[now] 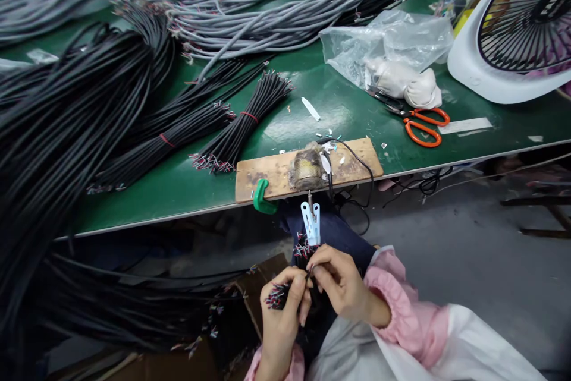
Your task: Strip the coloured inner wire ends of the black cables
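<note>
Head view: which way does the held work lie from the person's hands?
It lies right in them, at the near side of the scene, below the table edge. The left hand has a bundle of black cables wrapped in its fingers, the red and white wire ends showing toward the left. The rest of its length is hidden, so its full line cannot be told.

And the right hand?
It comes in from the right, thumb and forefinger closed in a pinch on what looks like a thin black cable, right beside the left thumb. Fingertips of both hands nearly meet there; whether they touch cannot be told.

What stands just beyond them?
A light-blue clip, its long axis running near to far, just below the wooden board. Another cluster of wire ends shows at its near end, a little left. The right hand is nearer to the clip than the left.

Is either hand spread?
Neither: the left is curled around its bundle, the right pinched.

Anything else near the board?
A green clamp sits at its near edge, toward the left.
</note>
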Demonstrator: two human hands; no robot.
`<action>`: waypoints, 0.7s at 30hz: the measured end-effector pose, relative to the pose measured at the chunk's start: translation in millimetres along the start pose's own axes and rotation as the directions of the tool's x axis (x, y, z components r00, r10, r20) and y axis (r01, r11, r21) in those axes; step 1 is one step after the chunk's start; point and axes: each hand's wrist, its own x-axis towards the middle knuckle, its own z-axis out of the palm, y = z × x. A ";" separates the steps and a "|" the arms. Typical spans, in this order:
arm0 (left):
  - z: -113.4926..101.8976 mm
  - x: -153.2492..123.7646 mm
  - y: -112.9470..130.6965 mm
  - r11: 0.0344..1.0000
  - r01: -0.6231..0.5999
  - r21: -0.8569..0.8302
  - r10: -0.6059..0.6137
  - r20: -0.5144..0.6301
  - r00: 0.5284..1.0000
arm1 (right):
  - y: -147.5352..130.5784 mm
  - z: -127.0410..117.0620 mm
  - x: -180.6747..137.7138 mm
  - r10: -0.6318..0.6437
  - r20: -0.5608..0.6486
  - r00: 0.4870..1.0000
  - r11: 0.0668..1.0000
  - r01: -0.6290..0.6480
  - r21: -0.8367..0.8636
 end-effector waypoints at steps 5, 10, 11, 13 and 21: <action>-3.2 -0.3 -1.1 1.000 -0.006 -0.005 0.006 0.011 1.000 | -4.3 -3.5 6.0 0.040 -0.037 0.998 0.999 -0.040 0.002; -2.1 0.7 -0.6 1.000 0.001 0.004 -0.001 0.016 1.000 | -10.4 -2.2 10.3 -0.109 0.071 0.992 0.962 0.123 -0.245; -1.3 1.0 -0.3 1.000 0.002 0.003 -0.002 0.007 1.000 | -10.8 -1.8 9.7 -0.114 0.067 0.991 0.957 0.128 -0.262; 0.2 1.3 0.6 1.000 -0.003 -0.003 0.003 -0.015 1.000 | -10.6 -1.7 7.3 -0.091 0.049 0.995 0.968 0.100 -0.231; -0.8 0.3 0.8 0.999 -0.020 -0.027 0.020 -0.024 1.000 | -11.6 -8.4 4.3 0.019 -0.040 0.999 1.000 -0.020 -0.016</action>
